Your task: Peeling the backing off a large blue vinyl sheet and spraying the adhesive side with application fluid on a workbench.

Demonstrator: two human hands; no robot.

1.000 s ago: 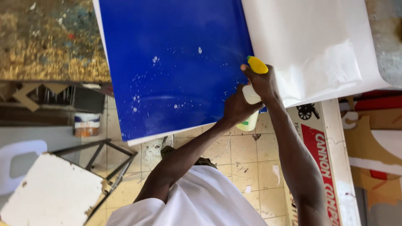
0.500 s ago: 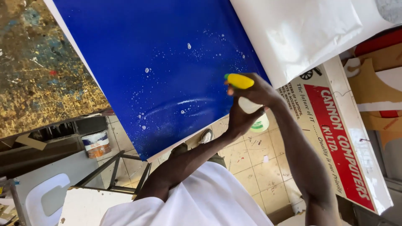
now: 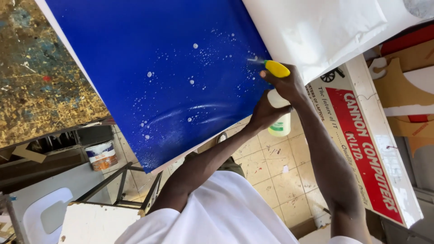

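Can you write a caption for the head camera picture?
Two hands hold a yellow-topped spray bottle against a wet blue board.

Spray bottle [image 3: 280,118]: mid-body hidden under both grips; only the yellow nozzle above the right hand [image 3: 285,86] and the pale base below the left hand [image 3: 264,113] show. Trigger not visible, so finger position on it cannot be told. Blue panel [image 3: 158,72], left of the grips: top cut by the picture's upper edge; right margin runs behind the white sheet [image 3: 316,31], itself cut off at top and right. Fine spray at the nozzle tip is blurred. Droplets on the panel too small to count. Long flat sign [image 3: 361,135], right of the grips: partly behind the right forearm. Paint tub [image 3: 101,155], far lower left: label too small to read.
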